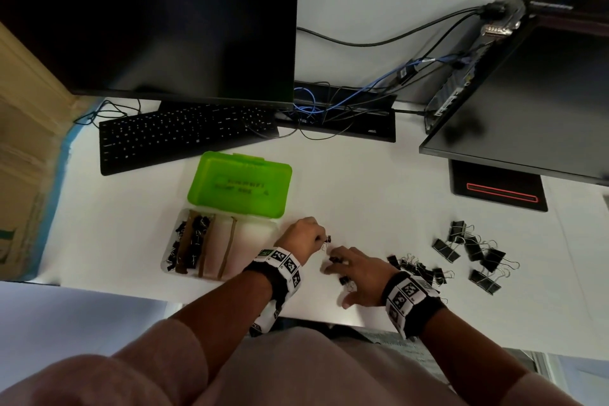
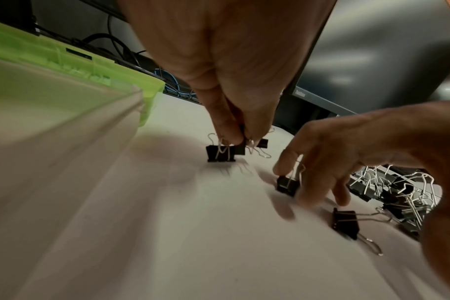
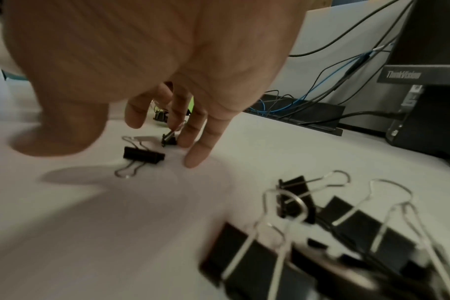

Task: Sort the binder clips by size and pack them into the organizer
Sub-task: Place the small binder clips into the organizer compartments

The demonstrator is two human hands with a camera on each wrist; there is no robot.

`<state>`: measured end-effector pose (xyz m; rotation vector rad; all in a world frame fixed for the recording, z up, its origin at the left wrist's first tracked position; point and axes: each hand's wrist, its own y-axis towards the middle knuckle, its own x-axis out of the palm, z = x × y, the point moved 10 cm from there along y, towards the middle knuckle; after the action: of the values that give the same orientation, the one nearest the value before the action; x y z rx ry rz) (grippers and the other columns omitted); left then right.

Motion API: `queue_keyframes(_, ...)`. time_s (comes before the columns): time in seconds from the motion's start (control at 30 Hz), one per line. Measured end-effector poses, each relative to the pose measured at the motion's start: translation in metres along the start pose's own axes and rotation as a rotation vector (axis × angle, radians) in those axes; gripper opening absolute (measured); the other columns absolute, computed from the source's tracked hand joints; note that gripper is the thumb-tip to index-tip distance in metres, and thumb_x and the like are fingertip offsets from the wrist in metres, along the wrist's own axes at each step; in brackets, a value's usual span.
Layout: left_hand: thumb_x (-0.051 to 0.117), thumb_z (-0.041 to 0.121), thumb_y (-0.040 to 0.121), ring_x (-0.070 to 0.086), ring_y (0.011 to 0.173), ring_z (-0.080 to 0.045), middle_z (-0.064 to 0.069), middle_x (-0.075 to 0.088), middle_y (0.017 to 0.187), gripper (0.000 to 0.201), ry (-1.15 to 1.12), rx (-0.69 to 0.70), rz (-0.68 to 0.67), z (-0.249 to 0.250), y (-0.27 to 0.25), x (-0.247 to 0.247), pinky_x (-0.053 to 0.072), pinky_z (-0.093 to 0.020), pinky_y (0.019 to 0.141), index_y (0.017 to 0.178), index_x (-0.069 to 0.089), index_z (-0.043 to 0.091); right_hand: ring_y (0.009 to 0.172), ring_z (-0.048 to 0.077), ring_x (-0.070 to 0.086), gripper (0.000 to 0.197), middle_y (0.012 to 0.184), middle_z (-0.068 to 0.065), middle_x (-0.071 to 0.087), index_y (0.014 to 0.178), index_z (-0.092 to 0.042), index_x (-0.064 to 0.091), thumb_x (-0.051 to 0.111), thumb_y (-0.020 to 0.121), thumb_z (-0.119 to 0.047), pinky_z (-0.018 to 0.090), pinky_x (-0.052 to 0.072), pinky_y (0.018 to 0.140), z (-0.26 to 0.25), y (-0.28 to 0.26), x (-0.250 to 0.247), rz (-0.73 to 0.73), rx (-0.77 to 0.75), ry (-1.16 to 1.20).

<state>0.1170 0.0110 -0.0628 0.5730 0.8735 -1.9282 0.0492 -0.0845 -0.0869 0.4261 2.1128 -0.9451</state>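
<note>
The organizer is a clear tray with brown dividers and an open green lid; its left compartments hold small black clips. Just right of it my left hand pinches the wire handles of small binder clips, which hang just above the table. My right hand lies beside it with fingers spread and nearly straight, fingertips touching another small clip. One more small clip lies flat under that palm. A pile of medium clips and several large clips lie further right.
A black keyboard and a monitor stand behind the organizer. A second monitor on its stand is at the right, with a cable tray and wires between them. The white desk's front edge runs just under my wrists.
</note>
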Motion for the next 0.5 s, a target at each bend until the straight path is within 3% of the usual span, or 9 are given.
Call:
queue_keyframes(0.1, 0.058, 0.007, 0.084, 0.062, 0.095, -0.030, -0.015, 0.062, 0.105, 0.017, -0.017, -0.005, 0.008, 0.002, -0.001, 0.000, 0.050, -0.036, 0.088, 0.095, 0.070, 0.006, 0.114, 0.025, 0.046, 0.032, 0.134, 0.000, 0.036, 0.114, -0.022, 0.053, 0.063, 0.085, -0.016, 0.040, 0.055, 0.078, 0.002, 0.000, 0.000, 0.106, -0.052, -0.008)
queue_keyframes(0.2, 0.059, 0.009, 0.084, 0.062, 0.094, -0.031, -0.016, 0.063, 0.103, 0.017, -0.015, 0.008, 0.013, 0.006, -0.003, -0.002, 0.050, -0.037, 0.087, 0.095, 0.071, 0.007, 0.098, 0.023, 0.054, 0.010, 0.118, 0.008, 0.049, 0.097, -0.010, 0.063, 0.058, 0.088, -0.008, 0.020, 0.047, 0.079, 0.006, 0.004, -0.004, 0.144, -0.013, 0.119)
queue_keyframes(0.23, 0.058, 0.010, 0.085, 0.063, 0.094, -0.031, -0.016, 0.064, 0.102, 0.017, -0.017, 0.008, 0.018, 0.006, -0.003, -0.003, 0.050, -0.037, 0.087, 0.095, 0.071, 0.007, 0.095, 0.023, 0.056, 0.010, 0.115, 0.011, 0.052, 0.094, -0.007, 0.066, 0.058, 0.089, -0.007, 0.019, 0.046, 0.079, 0.007, 0.006, -0.006, 0.151, 0.007, 0.144)
queue_keyframes(0.4, 0.060, 0.009, 0.084, 0.064, 0.090, -0.030, -0.016, 0.066, 0.096, 0.015, -0.050, 0.026, 0.075, 0.008, -0.008, -0.016, 0.051, -0.033, 0.084, 0.093, 0.073, 0.007, 0.080, 0.015, 0.059, 0.010, 0.101, 0.007, 0.058, 0.085, -0.011, 0.075, 0.067, 0.083, -0.017, 0.025, 0.046, 0.078, 0.037, 0.008, -0.035, 0.351, 0.223, 0.312)
queue_keyframes(0.5, 0.062, 0.010, 0.084, 0.064, 0.087, -0.029, -0.016, 0.066, 0.093, 0.013, -0.082, 0.031, 0.148, 0.007, -0.015, -0.034, 0.051, -0.032, 0.081, 0.090, 0.073, 0.006, 0.079, 0.027, 0.064, 0.007, 0.090, 0.011, 0.062, 0.079, -0.006, 0.076, 0.070, 0.081, -0.010, 0.036, 0.051, 0.076, 0.049, 0.014, -0.059, 0.464, 0.283, 0.337)
